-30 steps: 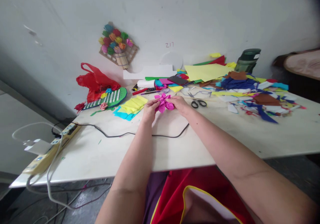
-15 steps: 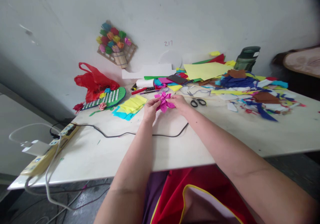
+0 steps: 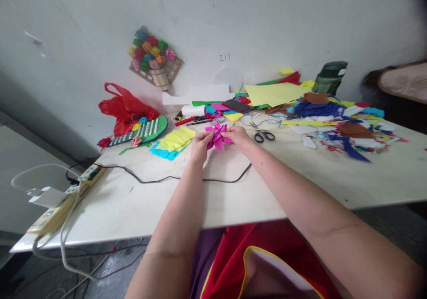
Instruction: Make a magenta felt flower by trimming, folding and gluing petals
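Note:
A magenta paper flower (image 3: pixel 219 137) with pointed petals is held between my two hands, above the white table. My left hand (image 3: pixel 200 145) pinches its left side, and my right hand (image 3: pixel 239 138) grips petals on its right. Black-handled scissors (image 3: pixel 264 136) lie just right of my right hand. To the left of my left hand, yellow paper sheets (image 3: pixel 176 139) rest on blue ones (image 3: pixel 167 151). Fingertips behind the petals are partly hidden.
A black cable (image 3: pixel 160 180) crosses the table (image 3: pixel 133 214) under my forearms. Colored paper scraps (image 3: pixel 353 132) pile up at the right, near a green bottle (image 3: pixel 330 77). A red bag (image 3: pixel 125 108) and power strip (image 3: pixel 66 201) are at the left.
The flower has shifted very slightly in my fingers, its petals a little differently angled. Both hands keep nearly the same place.

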The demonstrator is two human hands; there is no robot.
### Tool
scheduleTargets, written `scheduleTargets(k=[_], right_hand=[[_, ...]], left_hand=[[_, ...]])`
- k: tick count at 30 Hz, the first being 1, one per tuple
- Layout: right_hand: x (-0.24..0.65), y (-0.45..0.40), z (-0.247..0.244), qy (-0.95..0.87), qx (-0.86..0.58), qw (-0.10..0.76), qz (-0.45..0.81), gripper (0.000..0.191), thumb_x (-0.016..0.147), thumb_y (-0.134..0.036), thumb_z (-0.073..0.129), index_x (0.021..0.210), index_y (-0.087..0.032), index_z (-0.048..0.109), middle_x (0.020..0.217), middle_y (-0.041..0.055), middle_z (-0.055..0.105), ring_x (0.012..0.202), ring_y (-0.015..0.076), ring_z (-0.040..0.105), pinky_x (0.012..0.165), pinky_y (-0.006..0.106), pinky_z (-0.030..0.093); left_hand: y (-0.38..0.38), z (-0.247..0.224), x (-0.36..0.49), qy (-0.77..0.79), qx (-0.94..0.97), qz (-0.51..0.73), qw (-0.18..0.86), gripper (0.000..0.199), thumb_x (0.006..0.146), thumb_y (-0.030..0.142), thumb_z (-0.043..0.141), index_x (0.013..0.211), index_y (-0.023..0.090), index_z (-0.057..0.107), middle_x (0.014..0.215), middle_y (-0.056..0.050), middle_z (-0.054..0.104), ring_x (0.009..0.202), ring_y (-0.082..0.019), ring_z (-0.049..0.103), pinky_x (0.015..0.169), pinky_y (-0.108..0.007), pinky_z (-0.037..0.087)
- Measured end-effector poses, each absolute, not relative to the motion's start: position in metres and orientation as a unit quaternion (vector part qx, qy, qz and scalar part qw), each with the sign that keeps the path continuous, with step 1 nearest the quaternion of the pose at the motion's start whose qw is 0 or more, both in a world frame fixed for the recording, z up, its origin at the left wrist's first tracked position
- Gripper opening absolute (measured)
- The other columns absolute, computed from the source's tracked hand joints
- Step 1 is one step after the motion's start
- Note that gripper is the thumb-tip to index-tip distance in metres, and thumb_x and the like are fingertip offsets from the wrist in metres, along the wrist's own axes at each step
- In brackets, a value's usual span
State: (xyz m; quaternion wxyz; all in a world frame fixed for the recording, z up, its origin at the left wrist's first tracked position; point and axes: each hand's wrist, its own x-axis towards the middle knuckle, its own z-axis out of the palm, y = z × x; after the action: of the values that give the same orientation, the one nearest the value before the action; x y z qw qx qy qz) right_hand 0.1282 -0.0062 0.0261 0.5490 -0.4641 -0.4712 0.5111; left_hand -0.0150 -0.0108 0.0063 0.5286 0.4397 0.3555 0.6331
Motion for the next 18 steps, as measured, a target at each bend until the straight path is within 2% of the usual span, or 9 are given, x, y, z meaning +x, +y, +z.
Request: scheduleTargets(k=[12, 18], right_hand=[[0.1300, -0.0041, 0.0232, -0.476, -0.449, 0.551, 0.518, 0.011, 0.061, -0.013, 0.068, 0.055, -0.014, 0.058, 0.049, -0.0034, 0.056, 0.048, 0.0080, 0.049, 0.050, 0.021, 0.039], [0.1298, 0.0003, 0.0193, -0.470, -0.437, 0.559, 0.526, 0.009, 0.061, -0.013, 0.069, 0.058, -0.014, 0.061, 0.050, -0.0026, 0.058, 0.048, 0.0082, 0.051, 0.052, 0.022, 0.041]], left_hand=[[-0.0090, 0.0042, -0.0169, 0.359, 0.444, 0.626, 0.531, 0.039, 0.047, 0.032, 0.087, 0.080, 0.017, 0.072, 0.074, -0.001, 0.070, 0.067, -0.012, 0.065, 0.067, -0.025, 0.049], [-0.0138, 0.0085, -0.0185, 0.363, 0.449, 0.625, 0.525, 0.046, 0.050, 0.028, 0.084, 0.094, 0.018, 0.072, 0.075, -0.002, 0.071, 0.066, -0.014, 0.064, 0.063, -0.025, 0.048]])
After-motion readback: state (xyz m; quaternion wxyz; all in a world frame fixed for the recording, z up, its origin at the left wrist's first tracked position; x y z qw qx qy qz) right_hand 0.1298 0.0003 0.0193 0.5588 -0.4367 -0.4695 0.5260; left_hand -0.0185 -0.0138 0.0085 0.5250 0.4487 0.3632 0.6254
